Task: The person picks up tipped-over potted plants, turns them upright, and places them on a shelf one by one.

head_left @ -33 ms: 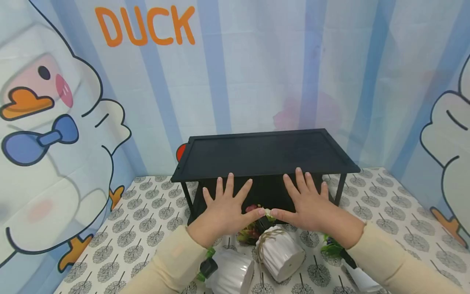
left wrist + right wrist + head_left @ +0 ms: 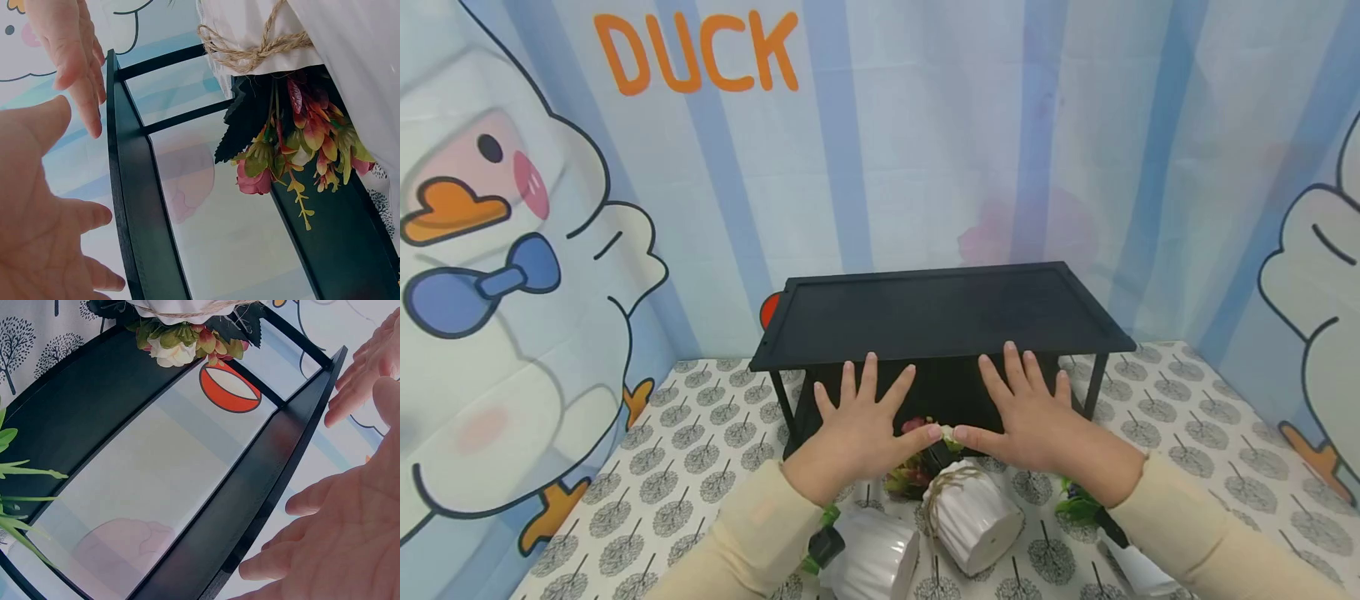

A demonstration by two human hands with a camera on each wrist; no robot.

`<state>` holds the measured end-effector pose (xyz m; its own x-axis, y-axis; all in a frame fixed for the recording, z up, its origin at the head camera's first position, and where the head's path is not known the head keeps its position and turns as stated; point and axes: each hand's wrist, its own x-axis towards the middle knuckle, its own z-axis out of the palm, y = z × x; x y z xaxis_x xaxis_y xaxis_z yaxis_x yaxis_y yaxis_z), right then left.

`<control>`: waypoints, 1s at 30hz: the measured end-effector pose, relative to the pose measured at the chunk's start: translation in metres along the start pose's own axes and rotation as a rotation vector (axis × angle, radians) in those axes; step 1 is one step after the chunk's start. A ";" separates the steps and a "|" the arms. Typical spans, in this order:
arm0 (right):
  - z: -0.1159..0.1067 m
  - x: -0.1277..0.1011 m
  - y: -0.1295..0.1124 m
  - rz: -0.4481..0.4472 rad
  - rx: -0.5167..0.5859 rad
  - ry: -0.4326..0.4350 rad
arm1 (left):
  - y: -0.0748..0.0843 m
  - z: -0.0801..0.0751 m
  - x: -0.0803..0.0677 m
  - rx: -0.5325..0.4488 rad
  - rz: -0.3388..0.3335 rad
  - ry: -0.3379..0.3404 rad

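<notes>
Both hands hover flat, fingers spread, in front of a black two-tier shelf point(image 2: 940, 312). My left hand point(image 2: 861, 421) and right hand point(image 2: 1030, 412) hold nothing, and their thumb tips nearly meet. Just below them a white ribbed pot point(image 2: 973, 517) with a twine band lies on its side, its pink and red artificial flowers point(image 2: 913, 475) pointing toward the shelf. The left wrist view shows that flower bunch point(image 2: 294, 147) and the twine point(image 2: 250, 53) beside the shelf frame point(image 2: 134, 206). The right wrist view shows the shelf's front edge point(image 2: 262, 506) by my open palm point(image 2: 350, 544).
A second white pot point(image 2: 872, 554) lies tipped at the lower left, and a third plant point(image 2: 1078, 504) with green leaves lies at the lower right. A tree-patterned cloth point(image 2: 700, 450) covers the table. A duck-print backdrop point(image 2: 512, 250) walls in all sides. An orange-red ball point(image 2: 229, 387) sits behind the shelf.
</notes>
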<state>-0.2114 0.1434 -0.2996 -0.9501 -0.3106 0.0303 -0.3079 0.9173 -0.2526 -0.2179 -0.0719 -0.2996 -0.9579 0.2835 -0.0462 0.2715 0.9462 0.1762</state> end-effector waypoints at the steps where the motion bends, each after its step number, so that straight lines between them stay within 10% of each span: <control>1: 0.000 -0.001 0.000 0.002 0.002 -0.002 | 0.000 0.000 -0.001 0.000 0.000 0.001; 11: -0.008 -0.007 0.002 -0.001 0.011 0.016 | -0.019 -0.008 -0.010 -0.108 0.000 0.123; 22: -0.015 -0.026 0.035 0.078 0.071 0.018 | -0.106 -0.028 -0.023 -0.364 -0.165 0.426; 30: -0.003 -0.038 0.067 0.166 0.018 -0.036 | -0.144 -0.019 -0.016 -0.654 -0.241 0.420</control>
<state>-0.1963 0.2170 -0.3148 -0.9852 -0.1646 -0.0478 -0.1461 0.9521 -0.2685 -0.2437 -0.2159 -0.3052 -0.9736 -0.1211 0.1937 0.0684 0.6544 0.7530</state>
